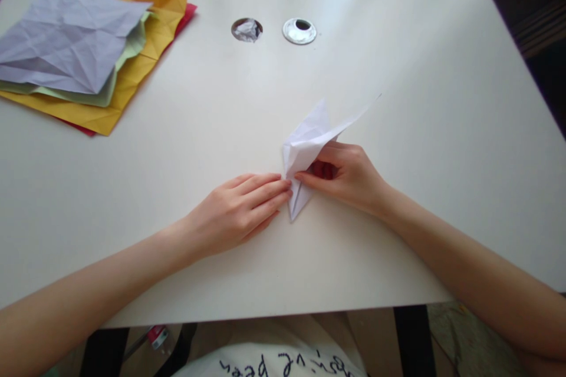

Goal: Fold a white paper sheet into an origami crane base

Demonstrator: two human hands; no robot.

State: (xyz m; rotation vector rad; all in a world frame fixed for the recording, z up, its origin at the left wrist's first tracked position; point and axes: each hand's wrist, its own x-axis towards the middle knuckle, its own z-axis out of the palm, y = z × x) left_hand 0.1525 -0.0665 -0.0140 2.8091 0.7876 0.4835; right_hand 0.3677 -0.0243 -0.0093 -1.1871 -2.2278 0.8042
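Observation:
A folded sheet of white paper (305, 150) lies on the white table, with pointed flaps at the top and a narrow point toward me. One long flap rises to the upper right, off the table. My right hand (349, 174) pinches the paper's right side between thumb and fingers; part of those fingers is hidden behind the raised flap. Stretched out flat, my left hand (247, 206) rests on the table, its fingertips touching the paper's lower left edge.
A stack of creased sheets lies at the upper left: a lilac sheet (75, 35) on top, then pale green (108, 91), yellow (141, 70) and red (186, 15). Two round cable holes (289, 36) sit in the table (177, 147). A bottle (159, 339) shows below its front edge.

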